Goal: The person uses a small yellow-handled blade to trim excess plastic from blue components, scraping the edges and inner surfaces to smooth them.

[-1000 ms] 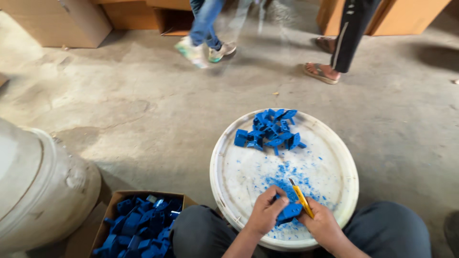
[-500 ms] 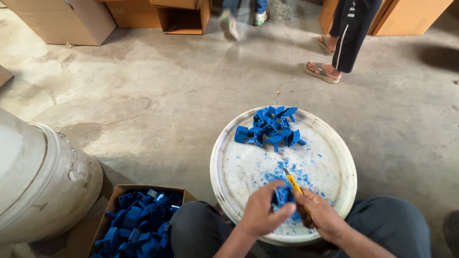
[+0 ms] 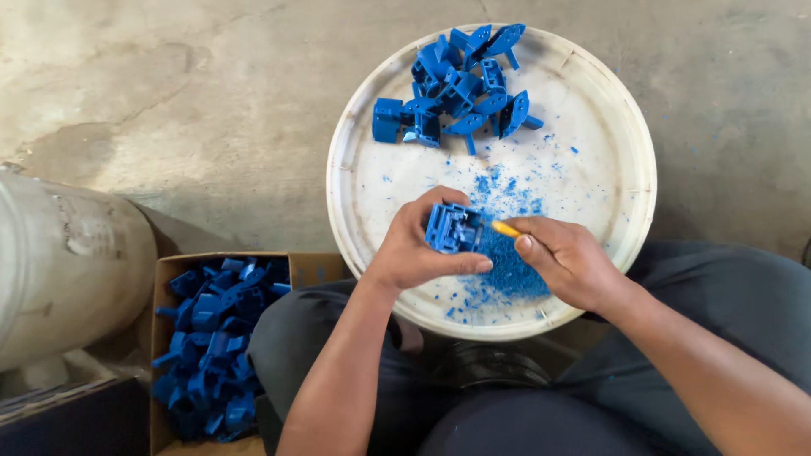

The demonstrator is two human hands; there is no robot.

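We see our left hand (image 3: pixel 418 245) closed around a small blue plastic part (image 3: pixel 453 228), fingers curled over its top and thumb pressed along its lower edge, so the part sits gripped between them just above the near half of a round white lid (image 3: pixel 629 143). Our right hand (image 3: pixel 570 262) is closed too, pinching a thin yellow-handled tool (image 3: pixel 506 228) whose tip meets the right side of the blue part; only a short piece of the handle shows between thumb and forefinger, and we cannot tell what kind of blade or point it carries.

Directly below the two hands, on the white lid, lies a mound of fine blue shavings (image 3: pixel 511 266), with thinner flecks scattered up toward the middle of the lid. At the lid's far edge, well apart from the hands, a pile of blue plastic parts (image 3: pixel 456 84) of the same sort is heaped loosely, some with flat tabs sticking outward.

The lid rests across something dark between our knees, which are clad in dark grey trousers (image 3: pixel 726 287). To our left, on the concrete floor (image 3: pixel 169 93), an open cardboard box (image 3: pixel 165 279) holds many more blue parts (image 3: pixel 211 338), jumbled together. Beside the box, further left, part of a large pale drum (image 3: pixel 68 253) lies on its side.
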